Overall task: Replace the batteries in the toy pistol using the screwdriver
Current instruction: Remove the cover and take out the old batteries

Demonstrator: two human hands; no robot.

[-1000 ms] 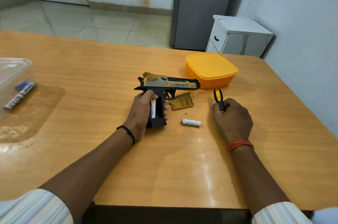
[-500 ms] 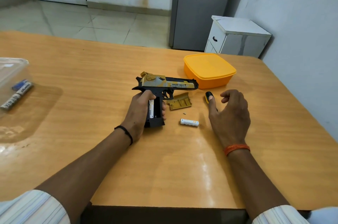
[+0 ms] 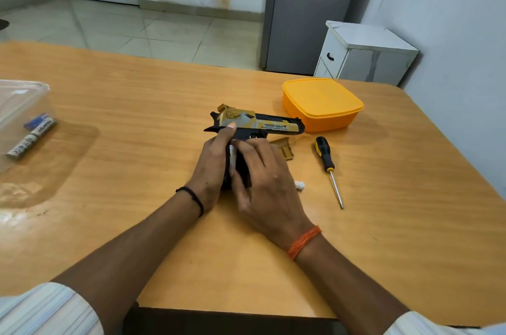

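The black and gold toy pistol [image 3: 273, 125] lies on its side on the wooden table [image 3: 137, 129]. My left hand [image 3: 212, 170] grips its handle, thumb up on the gold slide. A white battery [image 3: 232, 155] shows in the opened handle. My right hand [image 3: 268, 187] lies over the handle with fairly straight fingers touching it beside that battery. The gold battery cover [image 3: 284, 147] rests just right of the handle. The end of a loose white battery [image 3: 299, 185] peeks out past my right hand. The yellow-and-black screwdriver [image 3: 324, 154] lies free on the table to the right.
An orange lidded box [image 3: 323, 103] stands behind the pistol's muzzle. A clear plastic container [image 3: 16, 104] at the left edge holds batteries [image 3: 32, 137]. A white cabinet [image 3: 367, 55] and a grey fridge stand beyond the table's far right corner.
My right hand let go of the screwdriver, which now lies on the table, and moved left onto the pistol's handle. My left hand kept its hold on the pistol.
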